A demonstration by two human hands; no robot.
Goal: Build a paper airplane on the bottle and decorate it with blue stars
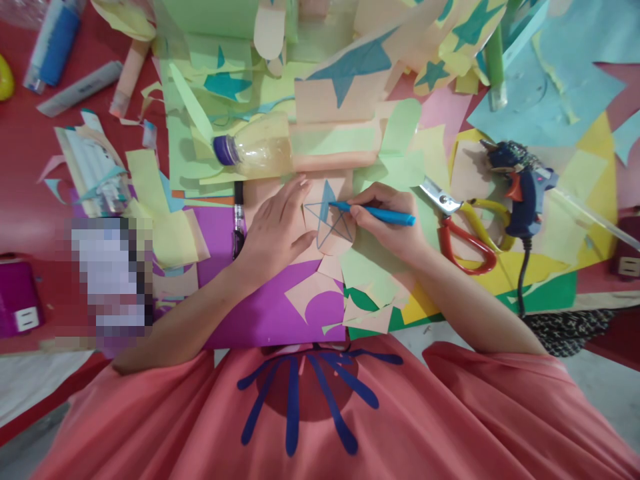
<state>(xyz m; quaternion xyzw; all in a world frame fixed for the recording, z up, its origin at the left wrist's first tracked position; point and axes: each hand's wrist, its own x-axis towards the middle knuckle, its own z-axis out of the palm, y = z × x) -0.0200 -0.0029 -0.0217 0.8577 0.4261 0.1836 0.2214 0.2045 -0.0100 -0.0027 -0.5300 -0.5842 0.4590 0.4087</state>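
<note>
A pale peach piece of paper [336, 241] lies in front of me, with a five-pointed star outlined on it in blue. The star's top point is coloured in. My right hand [387, 217] grips a blue marker [390, 214], its tip on the star near the coloured part. Flat across the paper's left side rests my left hand [280, 223], fingers stretched and thumb apart. A black pen [239, 220] lies just left of that hand. Beyond both hands is a plastic bottle [263, 145] with a purple cap, lying on its side.
Right of my hands lie scissors [467, 230] with red and yellow handles and a blue glue gun [525, 193] with a cord. Markers [60, 47] and a blurred rectangular object [110, 273] are on the left. Paper scraps and a purple sheet [240, 307] cover the red table.
</note>
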